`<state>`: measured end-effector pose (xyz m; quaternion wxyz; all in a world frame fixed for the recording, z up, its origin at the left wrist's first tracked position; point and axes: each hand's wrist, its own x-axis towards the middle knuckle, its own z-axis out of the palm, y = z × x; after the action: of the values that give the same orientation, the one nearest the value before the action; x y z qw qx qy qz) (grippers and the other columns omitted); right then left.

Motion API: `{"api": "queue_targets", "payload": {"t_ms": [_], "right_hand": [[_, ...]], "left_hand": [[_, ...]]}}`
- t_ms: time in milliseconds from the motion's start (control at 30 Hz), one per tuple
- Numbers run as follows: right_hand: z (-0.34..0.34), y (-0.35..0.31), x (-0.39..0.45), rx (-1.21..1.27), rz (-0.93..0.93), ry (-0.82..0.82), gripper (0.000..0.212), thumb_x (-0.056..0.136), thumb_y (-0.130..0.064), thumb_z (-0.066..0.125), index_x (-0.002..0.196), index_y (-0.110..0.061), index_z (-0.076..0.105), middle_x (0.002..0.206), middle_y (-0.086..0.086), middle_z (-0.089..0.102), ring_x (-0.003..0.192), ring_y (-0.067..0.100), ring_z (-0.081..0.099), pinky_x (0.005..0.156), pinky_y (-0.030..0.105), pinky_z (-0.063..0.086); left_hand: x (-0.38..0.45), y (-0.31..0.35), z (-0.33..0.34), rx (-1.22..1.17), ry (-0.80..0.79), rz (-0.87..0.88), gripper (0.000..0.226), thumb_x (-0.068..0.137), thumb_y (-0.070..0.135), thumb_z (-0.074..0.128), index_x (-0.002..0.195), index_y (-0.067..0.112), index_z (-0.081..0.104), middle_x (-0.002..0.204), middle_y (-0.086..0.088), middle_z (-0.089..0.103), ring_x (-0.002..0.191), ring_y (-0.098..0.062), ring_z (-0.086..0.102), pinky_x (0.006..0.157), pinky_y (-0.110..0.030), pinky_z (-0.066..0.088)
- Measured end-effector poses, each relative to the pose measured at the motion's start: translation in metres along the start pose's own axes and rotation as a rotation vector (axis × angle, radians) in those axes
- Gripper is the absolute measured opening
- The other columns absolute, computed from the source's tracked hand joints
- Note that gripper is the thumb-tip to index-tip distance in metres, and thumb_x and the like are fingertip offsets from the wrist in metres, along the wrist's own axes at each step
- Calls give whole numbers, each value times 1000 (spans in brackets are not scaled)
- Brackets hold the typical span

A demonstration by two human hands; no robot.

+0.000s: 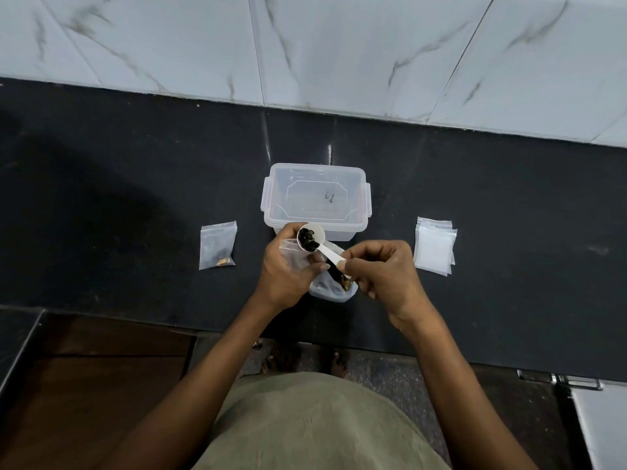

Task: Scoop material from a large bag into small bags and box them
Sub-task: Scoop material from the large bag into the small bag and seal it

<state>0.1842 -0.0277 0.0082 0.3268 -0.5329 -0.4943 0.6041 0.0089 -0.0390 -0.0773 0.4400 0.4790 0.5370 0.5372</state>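
The right hand (383, 273) pinched the handle of a white scoop (311, 238) loaded with dark bits, held over a small bag (291, 254) gripped in the left hand (286, 269). The large bag (334, 288) lay beneath them, just before the clear box (317, 198).

white scoop (311, 239), black counter (135, 198), grey-veined white tiles (339, 45)

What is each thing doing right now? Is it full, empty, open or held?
Scoop: loaded with dark bits, held by right hand.
Small bag: held by left hand.
Box: open, no bags inside.
Filled bag: lying flat.
Empty bags: stacked.
Large bag: open.
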Motion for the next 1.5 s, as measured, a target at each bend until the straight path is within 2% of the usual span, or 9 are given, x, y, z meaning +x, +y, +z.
{"api": "queue_targets", "payload": {"t_ms": [133,367,467,733,933,1133,1267,1333,1500], "right_hand": [[-4,-3,-2,-1,-22,11,9,83,8,70,78,2,75,54,6,62,39,7,44,39,18,33],[-10,-10,-4,4,-41,-19,10,85,11,70,79,3,74,49,-1,61,39,2,48,39,14,34],[-11,-10,-4,-21,-65,-37,10,84,12,70,80,4,73,50,-3,62,39,2,50,41,11,36],[-17,-4,2,-345,-151,-48,10,79,0,78,77,-10,79,58,4,68,49,4,54,50,19,40],[-19,-6,3,-364,-160,-180,9,72,-5,82,75,-13,80,65,7,70,54,7,56,54,22,42],[-27,-10,10,-351,-70,-291,13,77,5,78,75,-8,80,59,4,67,50,6,50,51,19,38],[-36,-14,15,-423,16,-403,10,77,4,75,75,-4,78,58,13,62,47,13,42,47,22,30],[-38,-15,18,-488,11,-432,9,75,-1,77,73,-10,79,58,13,62,50,14,44,50,25,33],[-38,-4,28,-483,-136,-234,13,83,-14,78,77,-25,80,73,7,70,64,14,55,63,37,43]], "left_hand": [[4,3,-7,-132,-148,-66,47,70,-13,80,110,0,60,91,-3,72,87,-16,70,80,-27,57],[7,14,-17,-260,-386,-177,44,74,-12,73,114,-8,55,88,-12,75,80,-26,73,78,-35,58],[9,19,-19,-290,-439,-214,56,74,-7,74,123,-15,48,86,-15,75,81,-29,73,77,-36,58],[12,25,-20,-364,-536,-302,69,76,-12,65,139,-11,38,92,-16,74,79,-29,74,70,-30,59],[18,27,-18,-295,-590,-315,72,73,-11,67,139,-8,38,98,-10,74,86,-28,73,75,-33,58],[21,29,-19,-252,-708,-388,71,76,-10,70,141,0,42,113,-32,64,94,-38,70,74,-38,60],[21,29,-17,-228,-817,-430,72,76,-15,70,141,0,43,113,-19,67,95,-46,71,75,-40,62],[21,28,-15,-216,-875,-436,69,78,-17,69,140,0,43,116,-29,63,98,-50,70,76,-40,61],[24,24,-11,-218,-843,-424,65,80,-19,69,137,-4,42,111,-32,63,98,-47,69,77,-40,60]]}}
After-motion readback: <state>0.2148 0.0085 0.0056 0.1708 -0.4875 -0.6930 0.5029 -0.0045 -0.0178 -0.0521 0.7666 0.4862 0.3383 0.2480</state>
